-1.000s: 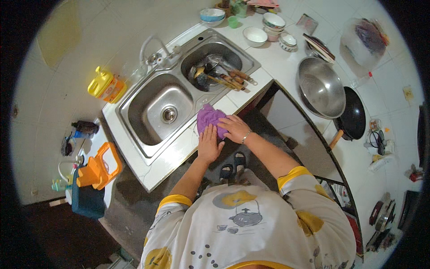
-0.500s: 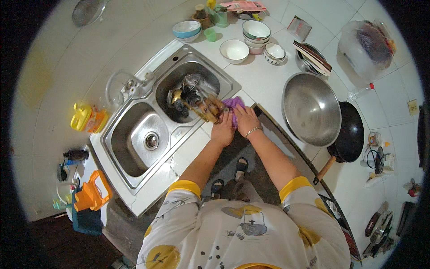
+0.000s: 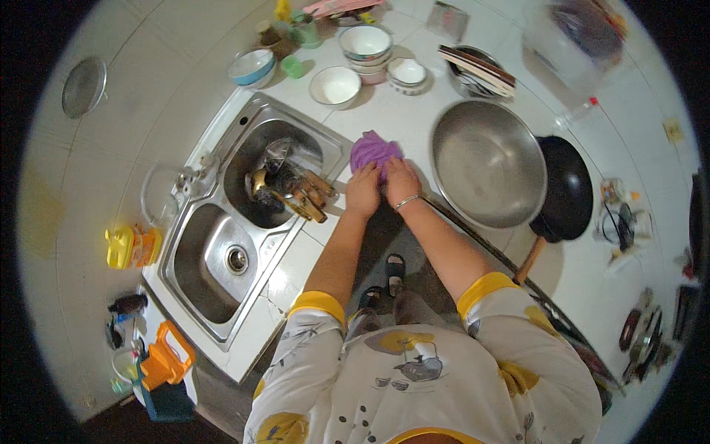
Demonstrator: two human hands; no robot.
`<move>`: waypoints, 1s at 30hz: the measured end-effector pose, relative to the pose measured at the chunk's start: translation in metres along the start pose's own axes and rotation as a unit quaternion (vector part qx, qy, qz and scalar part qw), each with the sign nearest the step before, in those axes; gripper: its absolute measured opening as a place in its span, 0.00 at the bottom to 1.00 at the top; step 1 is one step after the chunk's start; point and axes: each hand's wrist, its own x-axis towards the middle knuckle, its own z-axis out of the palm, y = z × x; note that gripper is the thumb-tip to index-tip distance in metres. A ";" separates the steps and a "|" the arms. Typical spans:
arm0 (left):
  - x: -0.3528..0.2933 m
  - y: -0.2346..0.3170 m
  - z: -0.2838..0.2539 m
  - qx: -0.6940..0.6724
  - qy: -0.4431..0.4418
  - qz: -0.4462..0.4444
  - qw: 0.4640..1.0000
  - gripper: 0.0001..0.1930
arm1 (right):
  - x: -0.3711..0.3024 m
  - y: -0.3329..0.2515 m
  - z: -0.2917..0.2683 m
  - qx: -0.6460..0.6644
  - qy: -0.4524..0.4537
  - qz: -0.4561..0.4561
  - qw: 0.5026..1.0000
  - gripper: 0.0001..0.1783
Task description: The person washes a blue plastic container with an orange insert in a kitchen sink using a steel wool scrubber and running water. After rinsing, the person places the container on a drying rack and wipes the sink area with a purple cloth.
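Both my hands are on a bunched purple cloth (image 3: 373,150) at the counter corner just right of the sink. My left hand (image 3: 362,191) is closed against the cloth's near left side, its fingertips partly hidden in the folds. My right hand (image 3: 401,180), with a silver bracelet at the wrist, grips the cloth's near right side. Just left of my left hand, several utensils with brown handles (image 3: 314,194) lie in the far sink basin (image 3: 235,159), their handles sticking out over its near right rim. Their dark and shiny heads overlap inside the basin.
A large steel bowl (image 3: 488,166) and a black wok (image 3: 568,189) with a wooden handle stand at right. Stacked bowls (image 3: 365,44), a white bowl (image 3: 335,87) and a blue bowl (image 3: 251,68) stand behind the cloth. The near sink basin (image 3: 211,259) lies left; the faucet (image 3: 194,177) is behind it.
My hands and the purple cloth have moved off the utensil handles, rightward along the counter from the sink. More of the cloth shows now. The whole view has shifted.
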 end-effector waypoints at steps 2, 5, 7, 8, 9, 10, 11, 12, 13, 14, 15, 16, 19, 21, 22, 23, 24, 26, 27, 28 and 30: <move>-0.023 -0.006 0.000 -0.062 0.046 0.020 0.997 0.18 | -0.031 0.004 0.001 -0.022 0.133 -0.127 0.983 0.13; -0.071 -0.012 -0.004 -0.222 -0.001 0.070 0.973 0.20 | -0.090 -0.011 -0.034 0.090 0.015 -0.025 0.996 0.17; -0.109 0.006 -0.015 -0.422 -0.127 -0.056 0.896 0.13 | -0.138 -0.005 -0.040 0.199 -0.041 0.048 0.978 0.23; -0.121 0.024 -0.032 -0.497 -0.212 -0.120 0.833 0.11 | -0.159 0.006 -0.030 0.279 -0.033 0.099 0.955 0.26; -0.128 0.035 -0.035 -0.466 -0.229 -0.109 0.848 0.10 | -0.174 0.018 -0.018 0.356 -0.018 0.144 0.923 0.28; -0.135 0.046 -0.035 -0.435 -0.244 -0.097 0.862 0.09 | -0.190 0.031 -0.006 0.430 -0.002 0.186 0.884 0.31; -0.139 0.044 -0.025 -0.493 -0.233 -0.091 0.833 0.11 | -0.206 0.036 -0.004 0.553 0.031 0.225 0.802 0.30; -0.141 0.058 -0.029 -0.558 -0.220 -0.134 0.789 0.12 | -0.224 0.031 -0.019 0.593 0.003 0.252 0.764 0.28; -0.141 0.077 -0.030 -0.618 -0.205 -0.176 0.738 0.13 | -0.244 0.028 -0.037 0.631 -0.025 0.278 0.724 0.26; -0.140 0.099 -0.033 -0.674 -0.190 -0.215 0.681 0.15 | -0.260 0.029 -0.053 0.665 -0.052 0.302 0.681 0.24; -0.137 0.118 -0.033 -0.674 -0.200 -0.234 0.671 0.17 | -0.270 0.041 -0.052 0.674 -0.048 0.263 0.689 0.19; -0.133 0.137 -0.032 -0.687 -0.205 -0.257 0.648 0.17 | -0.275 0.057 -0.053 0.642 -0.012 0.268 0.718 0.18; -0.121 0.170 -0.007 -0.723 -0.212 -0.315 0.577 0.17 | -0.271 0.098 -0.062 0.576 0.125 0.281 0.758 0.17; -0.114 0.186 0.025 -0.728 -0.249 -0.247 0.589 0.18 | -0.268 0.121 -0.080 0.555 0.220 0.288 0.749 0.18; -0.110 0.198 0.039 -0.729 -0.267 -0.212 0.594 0.18 | -0.266 0.132 -0.077 0.495 0.230 0.247 0.801 0.20; -0.110 0.234 0.028 -0.700 -0.254 -0.207 0.635 0.19 | -0.266 0.148 -0.066 0.431 0.243 0.208 0.844 0.23; -0.101 0.230 0.050 -0.688 -0.233 -0.178 0.663 0.19 | -0.272 0.149 -0.063 0.365 0.245 0.169 0.882 0.25; -0.074 0.210 0.106 -0.661 -0.193 -0.121 0.715 0.18 | -0.272 0.146 -0.054 0.338 0.135 0.160 0.918 0.38; -0.071 0.226 0.093 -0.645 -0.195 -0.168 0.720 0.18 | -0.275 0.149 -0.047 0.313 0.132 0.155 0.928 0.39; -0.072 0.228 0.109 -0.622 -0.180 -0.152 0.747 0.18 | -0.281 0.151 -0.039 0.289 0.128 0.149 0.937 0.41; -0.067 0.223 0.126 -0.569 -0.134 -0.111 0.803 0.18 | -0.298 0.138 -0.047 0.264 0.108 0.191 0.939 0.43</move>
